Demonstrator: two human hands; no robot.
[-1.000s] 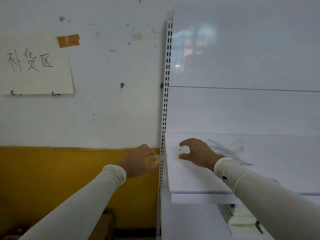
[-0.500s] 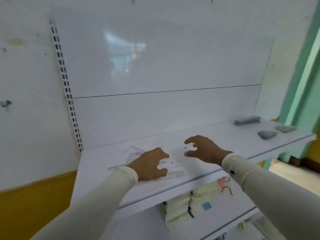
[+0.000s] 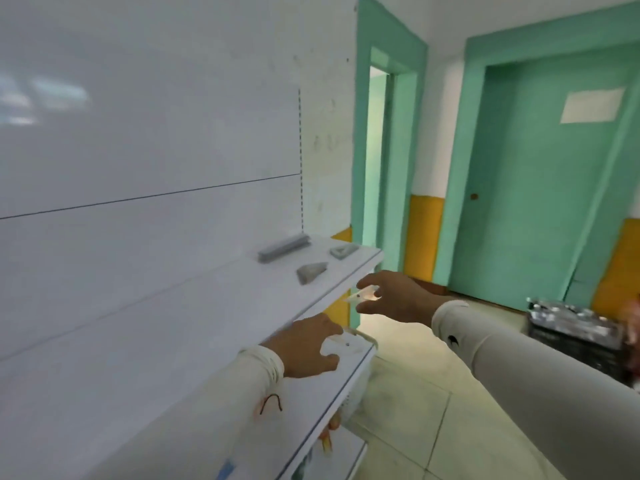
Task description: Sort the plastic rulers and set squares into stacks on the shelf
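My right hand point(image 3: 398, 299) pinches a clear plastic set square point(image 3: 362, 295) just off the front edge of the white shelf point(image 3: 194, 327). My left hand point(image 3: 306, 346) holds another clear plastic piece point(image 3: 346, 344) over the shelf's front edge, lower and nearer. At the shelf's far right end lie a grey stack of rulers point(image 3: 284, 248), a stack of small set squares point(image 3: 311, 271) and another triangular stack point(image 3: 343, 251). The frame is motion-blurred.
A teal door frame point(image 3: 388, 133) and a teal door point(image 3: 540, 174) stand right of the shelf. A dark crate point(image 3: 578, 337) sits on the tiled floor at right. Packaged goods point(image 3: 349, 407) show on a lower shelf.
The view has swung right along the shelf. Both hands have moved right from the loose pile at the left end, each carrying a clear plastic piece toward the far-end stacks.
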